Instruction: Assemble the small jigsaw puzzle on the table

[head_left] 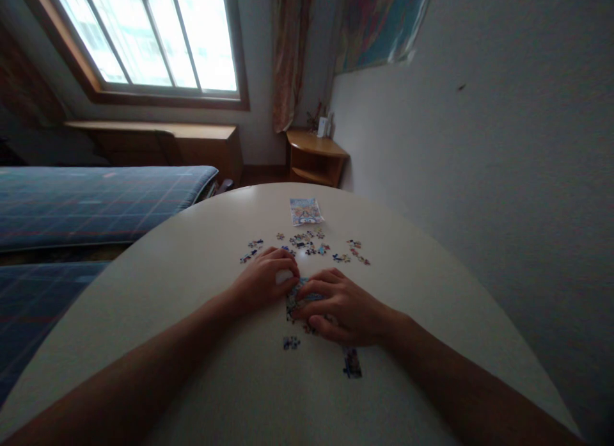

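Observation:
A partly joined jigsaw puzzle (291,302) lies flat on the pale round table, much of it covered by my hands. My left hand (266,276) is at its upper left corner, fingers curled and thumb close to the fingertips; whatever they pinch is hidden. Over the puzzle's right side rests my right hand (343,305), its fingers spread and touching the surface. A small joined pair of puzzle pieces (291,343) sits just below the puzzle. Near my right wrist is another joined strip of pieces (352,363).
Loose puzzle pieces (307,241) are scattered beyond my hands, with more pieces (359,251) to the right and left. A picture sheet with a butterfly (306,211) lies farther back on the table (407,267). A mattress (96,203) stands left; a wall is on the right.

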Available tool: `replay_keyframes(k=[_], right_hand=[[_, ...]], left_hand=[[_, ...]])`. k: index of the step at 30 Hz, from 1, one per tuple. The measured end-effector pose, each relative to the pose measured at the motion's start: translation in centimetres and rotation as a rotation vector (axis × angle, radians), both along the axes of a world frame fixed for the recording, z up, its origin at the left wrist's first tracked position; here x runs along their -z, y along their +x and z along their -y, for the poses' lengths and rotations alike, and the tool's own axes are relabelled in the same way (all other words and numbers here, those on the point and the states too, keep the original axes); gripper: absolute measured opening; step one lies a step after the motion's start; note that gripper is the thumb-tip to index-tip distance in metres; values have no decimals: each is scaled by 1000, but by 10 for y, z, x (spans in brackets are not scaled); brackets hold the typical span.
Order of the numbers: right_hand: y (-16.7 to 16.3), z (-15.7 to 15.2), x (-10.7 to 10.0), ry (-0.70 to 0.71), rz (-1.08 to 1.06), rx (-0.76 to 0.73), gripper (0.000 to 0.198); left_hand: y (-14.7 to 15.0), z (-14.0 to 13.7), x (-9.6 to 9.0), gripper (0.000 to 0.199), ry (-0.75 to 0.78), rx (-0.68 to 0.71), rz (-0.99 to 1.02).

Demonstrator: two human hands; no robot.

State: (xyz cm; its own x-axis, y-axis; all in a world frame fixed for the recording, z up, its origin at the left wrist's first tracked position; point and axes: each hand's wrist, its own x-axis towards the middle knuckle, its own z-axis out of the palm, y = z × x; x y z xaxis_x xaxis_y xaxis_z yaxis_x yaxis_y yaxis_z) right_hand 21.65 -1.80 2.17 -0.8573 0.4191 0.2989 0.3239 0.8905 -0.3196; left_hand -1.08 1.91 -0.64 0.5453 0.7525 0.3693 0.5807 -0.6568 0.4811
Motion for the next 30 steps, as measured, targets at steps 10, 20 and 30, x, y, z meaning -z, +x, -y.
replay_keyframes(k=[10,20,30], right_hand=[[-1,3,-4,6,7,-6,20],[-10,25,-8,80,68,-158,23],[0,9,-7,41,-211,59,10]], left_hand=[[1,1,-1,6,-4,-8,-4],[0,-1,1,6,6,1,-2],[-1,0,0,8,7,11,-16]])
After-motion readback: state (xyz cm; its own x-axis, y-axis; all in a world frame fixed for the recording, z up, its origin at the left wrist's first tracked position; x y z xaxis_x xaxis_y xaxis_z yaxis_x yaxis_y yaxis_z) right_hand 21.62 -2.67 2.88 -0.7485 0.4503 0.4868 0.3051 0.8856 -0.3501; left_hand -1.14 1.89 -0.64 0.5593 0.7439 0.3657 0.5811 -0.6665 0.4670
